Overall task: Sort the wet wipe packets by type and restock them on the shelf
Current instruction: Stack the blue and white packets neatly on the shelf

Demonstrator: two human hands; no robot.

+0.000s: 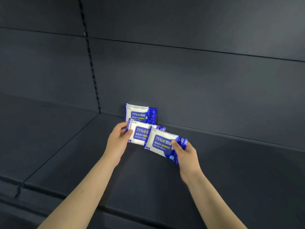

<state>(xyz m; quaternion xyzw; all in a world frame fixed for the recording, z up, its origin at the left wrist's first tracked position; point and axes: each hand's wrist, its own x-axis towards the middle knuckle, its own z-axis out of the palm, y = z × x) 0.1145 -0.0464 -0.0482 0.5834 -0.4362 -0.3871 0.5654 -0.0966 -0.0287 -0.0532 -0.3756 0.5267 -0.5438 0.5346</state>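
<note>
Each hand is gripping a packet: left hand (pixel 119 138) on the middle packet (pixel 140 134), right hand (pixel 184 151) on the lower-right packet (pixel 162 144). Both should stand upright beside the back packet (pixel 140 114), labels facing out.

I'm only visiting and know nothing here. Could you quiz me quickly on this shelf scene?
1. True or false: the left hand and right hand are both empty.
2. How many blue-and-white plastic wipe packets show? A two, B three, C five.
3. Fill in: the unheld packet stands at the back of the dark grey metal ____.
Key: 1 false, they grip the left-hand packet and right-hand packet; 2 B; 3 shelf.
</note>
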